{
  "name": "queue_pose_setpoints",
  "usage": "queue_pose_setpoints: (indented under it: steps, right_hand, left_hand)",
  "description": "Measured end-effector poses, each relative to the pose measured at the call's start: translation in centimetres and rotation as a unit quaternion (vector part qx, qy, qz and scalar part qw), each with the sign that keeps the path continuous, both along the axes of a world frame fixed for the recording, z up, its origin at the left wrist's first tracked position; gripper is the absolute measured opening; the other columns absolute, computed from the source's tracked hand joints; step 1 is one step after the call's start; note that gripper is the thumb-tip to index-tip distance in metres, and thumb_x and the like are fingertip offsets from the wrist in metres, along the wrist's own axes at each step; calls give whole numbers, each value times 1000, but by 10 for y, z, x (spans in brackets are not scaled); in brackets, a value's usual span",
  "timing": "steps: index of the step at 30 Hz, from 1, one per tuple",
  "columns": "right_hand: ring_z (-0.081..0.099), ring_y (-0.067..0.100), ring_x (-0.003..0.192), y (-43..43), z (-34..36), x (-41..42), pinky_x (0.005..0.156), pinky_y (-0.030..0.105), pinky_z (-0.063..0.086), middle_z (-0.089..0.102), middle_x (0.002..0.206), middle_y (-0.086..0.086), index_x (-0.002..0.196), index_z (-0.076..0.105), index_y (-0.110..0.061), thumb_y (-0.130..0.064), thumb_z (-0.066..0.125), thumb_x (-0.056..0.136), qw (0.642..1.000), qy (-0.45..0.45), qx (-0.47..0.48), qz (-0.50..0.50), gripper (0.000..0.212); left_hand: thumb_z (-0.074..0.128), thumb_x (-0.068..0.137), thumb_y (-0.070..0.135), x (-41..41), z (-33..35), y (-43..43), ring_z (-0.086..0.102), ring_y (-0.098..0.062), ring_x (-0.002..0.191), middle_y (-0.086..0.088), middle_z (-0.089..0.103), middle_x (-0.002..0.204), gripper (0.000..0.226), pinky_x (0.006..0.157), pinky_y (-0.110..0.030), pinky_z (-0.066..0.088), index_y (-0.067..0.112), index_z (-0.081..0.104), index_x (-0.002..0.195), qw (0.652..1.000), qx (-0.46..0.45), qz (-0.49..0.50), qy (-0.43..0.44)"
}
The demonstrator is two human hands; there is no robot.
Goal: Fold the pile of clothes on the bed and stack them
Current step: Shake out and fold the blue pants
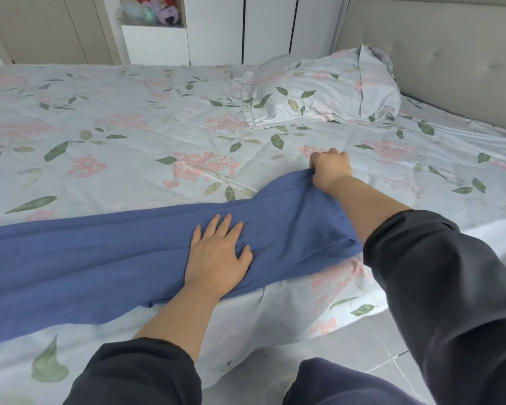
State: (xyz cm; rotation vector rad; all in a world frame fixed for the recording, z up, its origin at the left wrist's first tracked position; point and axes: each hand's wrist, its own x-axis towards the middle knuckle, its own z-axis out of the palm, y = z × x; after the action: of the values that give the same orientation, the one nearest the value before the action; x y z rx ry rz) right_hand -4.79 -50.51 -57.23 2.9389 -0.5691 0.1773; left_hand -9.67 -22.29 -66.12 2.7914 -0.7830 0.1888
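My left hand (216, 255) lies flat on the blue cloth (100, 258), pinning it at the bed's (129, 127) near edge. My right grip (330, 169), closed on its end toward the pillow (327, 92), pulls it taut for folding.

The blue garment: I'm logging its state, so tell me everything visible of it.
The blue garment is plain, soft, matte cloth, lying long and lightly creased across the near edge of the bed. The left hand presses flat on its middle; the right hand grips its bunched far right end.
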Motion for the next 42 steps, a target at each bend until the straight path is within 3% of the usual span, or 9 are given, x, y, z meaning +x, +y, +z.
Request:
queue_pose_setpoints:
  steps: [4,8,13,19,25,30,33,37,42]
  right_hand:
    - [34,33,126,-2,-17,-14,109,44,26,39,135,14,137,36,-10,-35,61,89,998,-22,19,-60,60]
    - [45,31,114,12,-21,-51,96,37,38,51,116,12,117,55,-7,-17,53,91,977,-108,176,52,29]
    - [49,22,97,32,-22,-119,87,38,43,50,98,-3,97,52,-17,-12,57,75,960,34,247,128,23]
    - [55,27,91,36,-32,-153,64,32,37,58,94,7,89,53,-12,-1,49,77,996,10,-17,82,17]
    - [53,19,100,47,-14,-162,85,29,32,64,93,-3,78,50,-22,-11,50,84,986,103,-99,-88,12]
    - [47,30,117,131,-22,-135,92,37,36,55,124,11,121,54,-11,-22,41,95,990,-36,91,101,32]
    - [12,22,145,172,-35,-129,116,50,9,14,159,2,150,19,-19,-36,26,101,967,125,198,101,53]
    - [1,27,146,219,-33,-113,113,59,2,5,160,5,151,14,-17,-32,20,99,973,131,192,-10,55]
    - [-8,25,147,306,-39,-97,115,55,-3,-4,161,4,153,4,-20,-49,16,100,964,89,207,142,61]
  left_hand:
    - [29,95,49,0,-1,0,5,-15,147,5,14,160,58,119,-42,4,31,25,150,1000,-6,-2,2]
    - [35,95,46,-2,1,0,10,-15,147,2,18,159,56,119,-42,5,27,32,148,1000,-28,-1,0]
    - [41,95,38,-6,4,2,22,-16,144,-3,31,154,52,118,-39,9,19,40,144,998,-55,10,-14]
    - [24,99,48,-9,11,9,4,-16,147,1,9,161,59,119,-43,1,26,15,153,998,59,11,35]
    - [17,100,48,-12,23,40,6,-17,147,5,9,160,57,118,-48,0,30,7,153,992,98,49,62]
    - [16,103,36,-11,32,66,8,-18,147,3,10,160,52,118,-50,5,27,7,153,985,104,103,93]
    - [16,101,46,-7,36,96,1,-20,148,5,1,161,56,117,-51,5,30,2,153,974,140,121,129]
    - [8,100,51,-5,34,162,-4,-17,148,10,-5,161,55,117,-50,1,35,3,152,968,138,151,142]
    - [9,101,47,-16,23,254,0,-18,148,8,0,161,54,118,-49,2,34,3,153,957,126,237,106]
